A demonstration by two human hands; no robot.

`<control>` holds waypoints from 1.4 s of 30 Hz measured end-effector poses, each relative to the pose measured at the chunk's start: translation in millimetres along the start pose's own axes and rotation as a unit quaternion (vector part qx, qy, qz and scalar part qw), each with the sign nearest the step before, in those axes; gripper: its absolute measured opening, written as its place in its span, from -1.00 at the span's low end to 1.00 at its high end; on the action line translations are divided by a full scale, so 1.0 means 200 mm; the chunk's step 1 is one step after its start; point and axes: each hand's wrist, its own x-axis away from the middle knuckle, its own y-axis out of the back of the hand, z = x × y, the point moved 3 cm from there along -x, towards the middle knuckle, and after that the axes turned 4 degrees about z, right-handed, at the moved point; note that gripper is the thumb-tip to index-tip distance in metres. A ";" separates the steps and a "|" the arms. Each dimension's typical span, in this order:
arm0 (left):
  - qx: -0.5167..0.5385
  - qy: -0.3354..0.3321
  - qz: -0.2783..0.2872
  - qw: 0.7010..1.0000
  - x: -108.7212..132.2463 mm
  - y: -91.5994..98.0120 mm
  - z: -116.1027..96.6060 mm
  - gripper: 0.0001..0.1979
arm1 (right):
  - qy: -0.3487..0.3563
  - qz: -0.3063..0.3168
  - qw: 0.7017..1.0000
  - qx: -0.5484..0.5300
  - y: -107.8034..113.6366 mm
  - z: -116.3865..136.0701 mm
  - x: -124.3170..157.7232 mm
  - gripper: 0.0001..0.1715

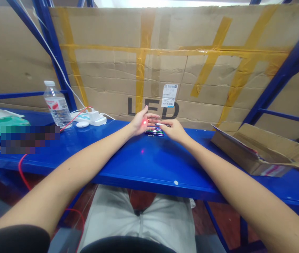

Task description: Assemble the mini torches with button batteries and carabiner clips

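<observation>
My left hand (142, 121) is open, palm turned to the right, fingers spread, with a bright red light spot on its palm. Close on its right, my right hand (172, 129) pinches a small slim pen-like item (160, 124) that points toward the left palm. Beneath and between the hands, several shiny green and dark pens (156, 131) lie side by side on the blue table (139, 168). A fainter pink light spot shows on the tabletop nearer to me.
On the left stand a water bottle (57, 105), a white power strip (93, 117) with a red cable, and a green tissue pack (1, 123). An open cardboard box (255, 154) is at the right. A large cardboard sheet (107, 77) rises behind the table.
</observation>
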 end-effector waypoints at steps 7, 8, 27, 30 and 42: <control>0.002 0.001 -0.003 1.000 0.00 -0.01 0.00 -0.22 | 0.008 0.008 1.000 0.002 -0.01 0.00 0.00 -0.58; 0.002 0.000 -0.004 1.000 0.00 -0.01 0.00 -0.22 | 0.006 0.007 1.000 0.003 0.00 0.00 0.00 -0.58; -0.441 -0.079 -0.090 0.890 -0.08 0.12 -0.04 -0.91 | -0.049 0.047 0.997 0.038 -0.06 -0.20 -0.21 -0.80; -0.490 -0.056 -0.103 0.864 -0.12 0.18 -0.08 -0.90 | -0.077 0.073 0.994 -0.003 -0.09 -0.27 -0.30 -0.81; -0.635 0.045 -0.100 0.765 -0.28 0.33 0.03 -0.85 | -0.084 0.058 0.989 0.109 -0.17 -0.53 -0.47 -0.77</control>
